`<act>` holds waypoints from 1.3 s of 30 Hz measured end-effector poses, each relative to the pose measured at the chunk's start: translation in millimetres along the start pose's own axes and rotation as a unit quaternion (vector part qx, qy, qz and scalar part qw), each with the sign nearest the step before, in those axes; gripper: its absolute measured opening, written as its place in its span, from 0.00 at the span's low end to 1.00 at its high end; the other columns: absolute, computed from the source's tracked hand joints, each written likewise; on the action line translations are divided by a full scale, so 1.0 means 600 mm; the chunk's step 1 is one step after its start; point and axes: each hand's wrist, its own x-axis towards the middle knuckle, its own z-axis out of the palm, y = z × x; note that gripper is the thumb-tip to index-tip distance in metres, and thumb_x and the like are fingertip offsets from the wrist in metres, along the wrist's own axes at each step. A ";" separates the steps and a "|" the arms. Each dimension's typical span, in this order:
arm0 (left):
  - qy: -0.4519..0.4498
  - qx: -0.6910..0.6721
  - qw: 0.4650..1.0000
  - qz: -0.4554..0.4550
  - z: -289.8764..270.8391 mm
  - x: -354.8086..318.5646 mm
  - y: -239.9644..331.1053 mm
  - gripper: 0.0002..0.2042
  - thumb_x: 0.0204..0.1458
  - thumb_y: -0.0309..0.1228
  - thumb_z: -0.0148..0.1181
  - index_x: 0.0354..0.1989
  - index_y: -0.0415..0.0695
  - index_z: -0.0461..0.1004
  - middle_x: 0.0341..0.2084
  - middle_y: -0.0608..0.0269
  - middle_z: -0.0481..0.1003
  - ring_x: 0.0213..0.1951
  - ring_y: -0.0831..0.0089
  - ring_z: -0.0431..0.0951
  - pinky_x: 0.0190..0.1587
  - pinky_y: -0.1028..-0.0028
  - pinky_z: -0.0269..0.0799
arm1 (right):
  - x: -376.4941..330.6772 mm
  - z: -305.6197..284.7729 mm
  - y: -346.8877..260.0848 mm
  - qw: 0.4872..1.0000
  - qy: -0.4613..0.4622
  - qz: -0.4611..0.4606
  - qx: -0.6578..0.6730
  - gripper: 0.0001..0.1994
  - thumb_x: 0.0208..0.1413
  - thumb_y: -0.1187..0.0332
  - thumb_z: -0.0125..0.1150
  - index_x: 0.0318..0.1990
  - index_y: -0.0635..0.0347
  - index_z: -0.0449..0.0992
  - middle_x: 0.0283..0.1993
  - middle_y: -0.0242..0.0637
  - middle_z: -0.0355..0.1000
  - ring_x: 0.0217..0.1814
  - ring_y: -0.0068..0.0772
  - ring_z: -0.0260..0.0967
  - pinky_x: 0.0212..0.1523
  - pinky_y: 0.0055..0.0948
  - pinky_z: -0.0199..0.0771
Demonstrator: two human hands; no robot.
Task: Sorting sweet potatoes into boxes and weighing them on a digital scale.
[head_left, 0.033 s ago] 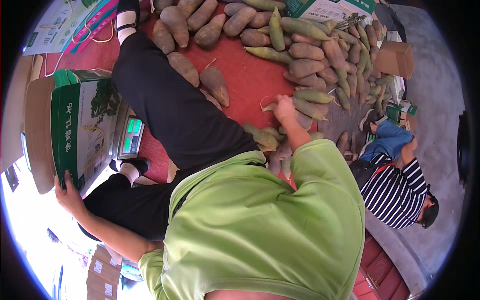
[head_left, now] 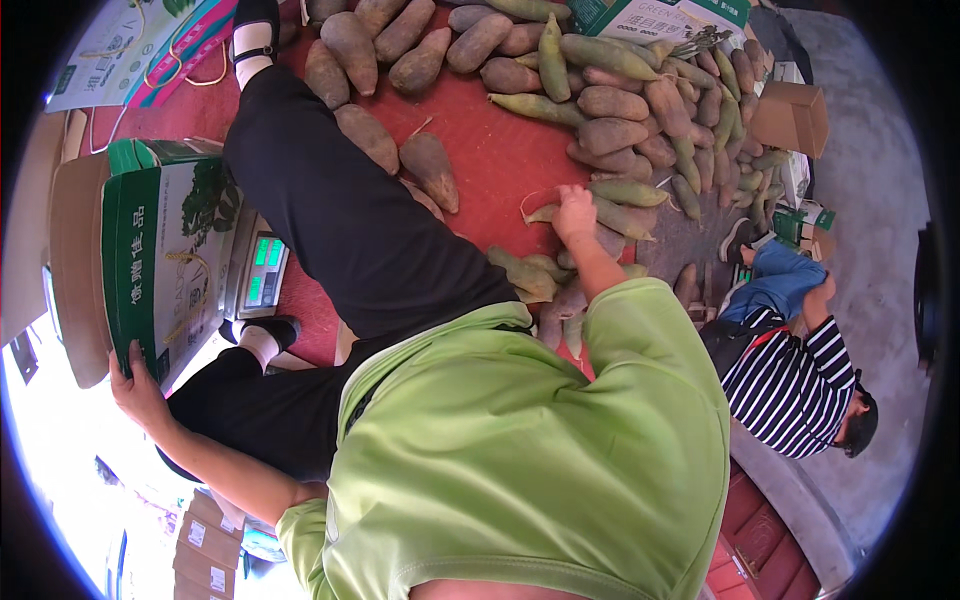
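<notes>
- Nearest the camera, the green shirt (head_left: 520,470) fills the lower middle of the frame, with black trousers (head_left: 350,220) running up toward the upper left.
- At the lower left, the left hand (head_left: 135,385) presses, fingers curled over the edge, against the bottom corner of a green and white carton (head_left: 160,265); it grips the box rim rather than pinching anything small.
- The carton stands on a weighing scale whose green display (head_left: 262,270) shows just right of the box, in the left middle of the frame.
- Right of centre, the right hand (head_left: 575,212) reaches up the frame from the green sleeve; its fingers curl down onto a greenish-brown tuber (head_left: 628,192), touching it, though whether they close round it I cannot tell.
- That tuber lies just right of the right hand, its long axis running roughly left to right with a slight tilt, the tapered tip pointing toward the right of the frame. The right hand is by far the nearer one; the left is well apart, on the carton.
- Beyond, a heap of tubers (head_left: 600,90) spreads over the red floor covering (head_left: 490,150) across the upper frame.
- At the right edge, another person in a striped top (head_left: 790,385) crouches beside cardboard boxes (head_left: 790,115).
</notes>
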 end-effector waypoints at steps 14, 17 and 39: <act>0.009 -0.022 0.999 0.049 0.008 -0.002 0.009 0.11 0.54 0.32 0.57 0.40 0.39 0.75 0.29 0.55 0.76 0.32 0.65 0.75 0.39 0.71 0.68 | -0.042 -0.080 0.021 0.963 -0.067 -0.002 -0.261 0.27 0.40 0.56 0.68 0.50 0.48 0.68 0.54 0.31 0.64 0.61 0.36 0.58 0.54 0.45 0.64; 0.021 0.003 0.998 0.063 0.006 -0.002 0.017 0.09 0.53 0.32 0.58 0.40 0.42 0.76 0.29 0.54 0.77 0.33 0.64 0.76 0.39 0.71 0.69 | -0.028 -0.072 0.038 0.964 -0.052 0.000 -0.259 0.23 0.43 0.58 0.66 0.49 0.48 0.70 0.53 0.32 0.65 0.60 0.37 0.60 0.52 0.46 0.66; 0.032 0.046 0.998 0.028 -0.029 -0.024 0.088 0.06 0.49 0.33 0.57 0.35 0.49 0.76 0.31 0.62 0.76 0.40 0.60 0.75 0.39 0.64 0.69 | 0.040 -0.311 -0.326 0.841 0.203 -0.345 0.365 0.22 0.46 0.76 0.64 0.51 0.67 0.70 0.50 0.42 0.71 0.54 0.33 0.67 0.55 0.30 0.65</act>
